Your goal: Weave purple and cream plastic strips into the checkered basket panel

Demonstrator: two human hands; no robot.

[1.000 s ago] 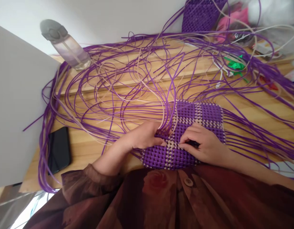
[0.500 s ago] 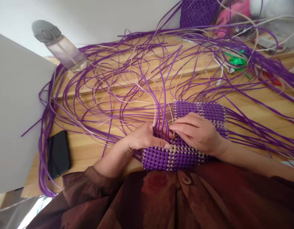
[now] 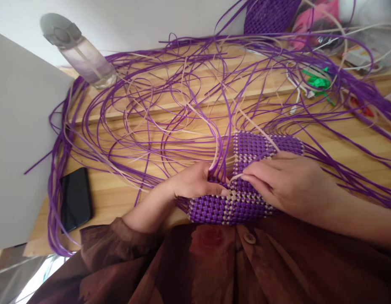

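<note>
A woven piece [image 3: 211,210] of purple and beige plastic cord lies on the table edge against my lap, its loose strands fanning out to the left, back and right. My left hand [image 3: 198,179] is closed on its inner edge, the thumb pressed on the weave near a beige patch, with several upright purple strands between thumb and fingers. My right hand [image 3: 287,181] pinches a beige strand [image 3: 236,177] and holds it taut to the right of the left thumb. The strand's free length runs up and back from behind the right hand.
Loose cords [image 3: 135,101] tangle over the wooden table [image 3: 109,202]. A clear bottle with a grey lid [image 3: 87,61] stands back left; a black phone [image 3: 76,200] lies at the left. A purple woven piece [image 3: 268,17], pink item [image 3: 314,21] and green scrap [image 3: 318,80] are back right.
My right hand has moved right, away from the left thumb, drawing the beige strand out with it. My left hand keeps its hold on the weave.
</note>
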